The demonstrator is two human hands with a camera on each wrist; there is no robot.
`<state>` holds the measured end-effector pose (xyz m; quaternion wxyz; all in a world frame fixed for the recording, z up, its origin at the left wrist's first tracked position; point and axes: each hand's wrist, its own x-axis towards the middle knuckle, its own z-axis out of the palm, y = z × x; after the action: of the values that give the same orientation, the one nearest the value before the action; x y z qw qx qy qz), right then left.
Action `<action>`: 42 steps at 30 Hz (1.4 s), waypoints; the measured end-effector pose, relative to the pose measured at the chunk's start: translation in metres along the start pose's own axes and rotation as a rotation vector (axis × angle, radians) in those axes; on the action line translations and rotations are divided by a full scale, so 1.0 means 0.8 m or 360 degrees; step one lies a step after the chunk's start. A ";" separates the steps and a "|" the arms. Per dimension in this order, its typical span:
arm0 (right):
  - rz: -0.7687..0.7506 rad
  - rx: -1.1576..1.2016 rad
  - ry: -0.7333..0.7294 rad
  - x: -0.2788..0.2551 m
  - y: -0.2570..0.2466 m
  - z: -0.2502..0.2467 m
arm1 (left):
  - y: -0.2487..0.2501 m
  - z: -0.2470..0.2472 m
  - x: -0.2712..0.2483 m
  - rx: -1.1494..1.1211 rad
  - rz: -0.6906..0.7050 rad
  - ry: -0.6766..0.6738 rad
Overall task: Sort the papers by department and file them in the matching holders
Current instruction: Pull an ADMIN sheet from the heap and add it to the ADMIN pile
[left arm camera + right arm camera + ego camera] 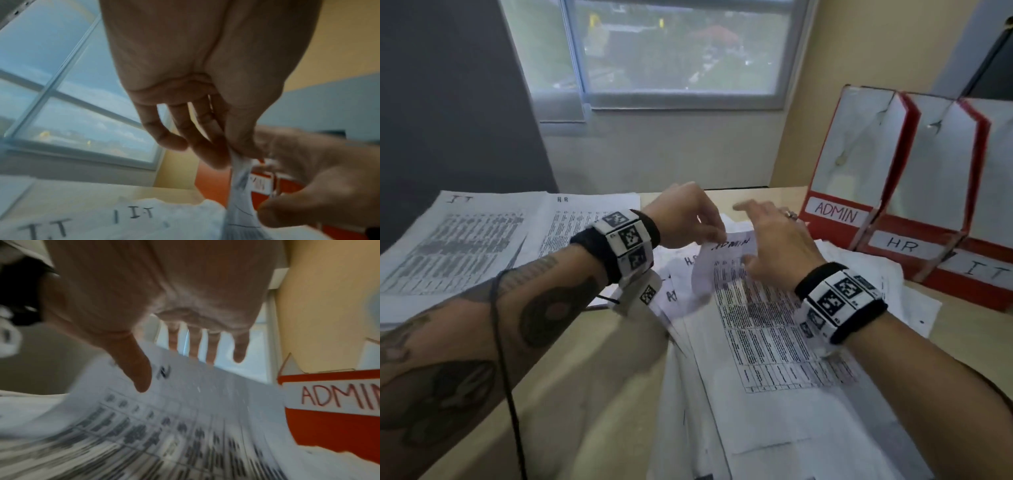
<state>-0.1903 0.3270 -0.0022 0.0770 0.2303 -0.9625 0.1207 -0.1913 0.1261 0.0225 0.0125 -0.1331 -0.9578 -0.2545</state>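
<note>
My left hand (707, 231) pinches the top edge of a printed sheet headed ADMIN (726, 270) and lifts it off a loose heap of papers (774, 394). The pinch shows in the left wrist view, where thumb and fingers (236, 152) close on the paper (242, 186). Beside it, my right hand (756, 236) has straight, spread fingers. In the right wrist view those fingers (211, 353) reach behind the sheet's top edge, with the thumb over its face (185, 418). Red and white holders stand at the right: ADMIN (859, 164), HR (921, 178), IT (993, 192).
A sorted IT stack (458, 240) and an HR stack (565, 222) lie at the table's far left. Papers spread up against the holders' bases. A window is behind the table, and a black cable hangs from my left wrist band.
</note>
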 end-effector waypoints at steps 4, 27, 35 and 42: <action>-0.0068 0.0235 -0.0093 0.005 0.041 -0.010 | 0.007 -0.007 -0.026 -0.0535 0.0034 -0.0247; -0.0320 -0.0198 -0.0276 -0.022 0.083 -0.028 | 0.005 0.053 -0.024 0.0272 -0.0514 -0.0239; -0.0499 0.0030 -0.0269 -0.008 0.054 -0.032 | 0.042 0.015 -0.029 -0.0308 -0.0051 0.0070; -0.0311 0.0188 0.0159 -0.017 0.086 -0.066 | 0.033 -0.005 -0.050 -0.1035 0.0013 -0.0059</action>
<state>-0.2050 0.4065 0.0324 0.1224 0.3208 -0.9217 0.1805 -0.1458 0.1361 0.0350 -0.0473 -0.1386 -0.8258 -0.5446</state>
